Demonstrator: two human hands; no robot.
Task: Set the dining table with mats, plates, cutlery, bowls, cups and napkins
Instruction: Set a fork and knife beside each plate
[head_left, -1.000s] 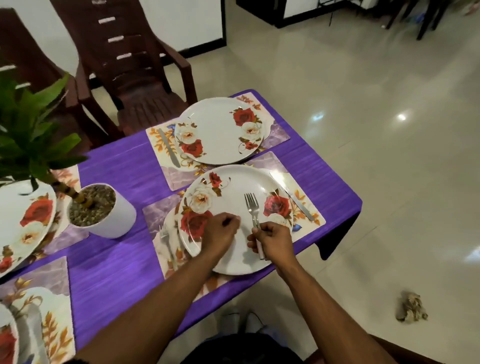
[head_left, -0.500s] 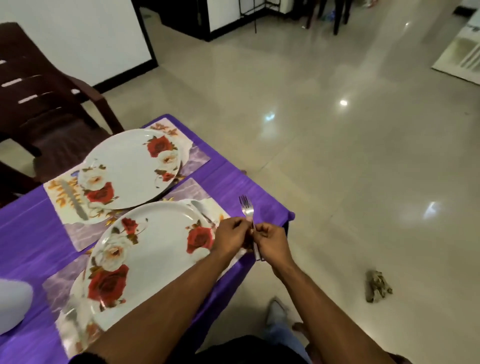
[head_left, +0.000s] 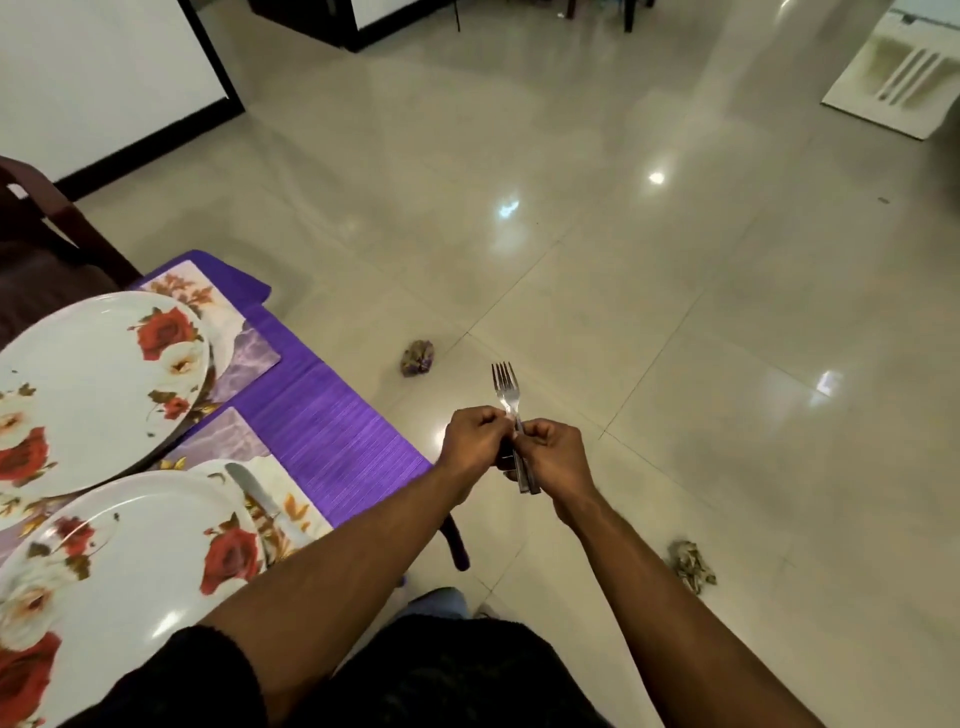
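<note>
Both hands hold a small bunch of steel forks (head_left: 506, 389) upright, out past the table's right edge and over the floor. My left hand (head_left: 475, 439) pinches the necks, and my right hand (head_left: 553, 454) grips the handles. Two white plates with red roses sit on patterned mats: the near plate (head_left: 130, 566) at lower left and the far plate (head_left: 88, 384) behind it. A knife (head_left: 254, 493) lies on the near mat (head_left: 291, 509), right of the near plate. The purple tablecloth (head_left: 332, 441) covers the table.
A dark brown chair (head_left: 47, 244) stands behind the table at the left. Two crumpled scraps lie on the glossy tiled floor, one (head_left: 418, 357) near the table corner, the other scrap (head_left: 691, 565) right of my right arm. A white panel (head_left: 893, 78) sits at the far right.
The forks were lifted off the near plate and carried right, past the table edge. Both hands moved with them, and my view swung right, so the plant pot dropped out of sight.
</note>
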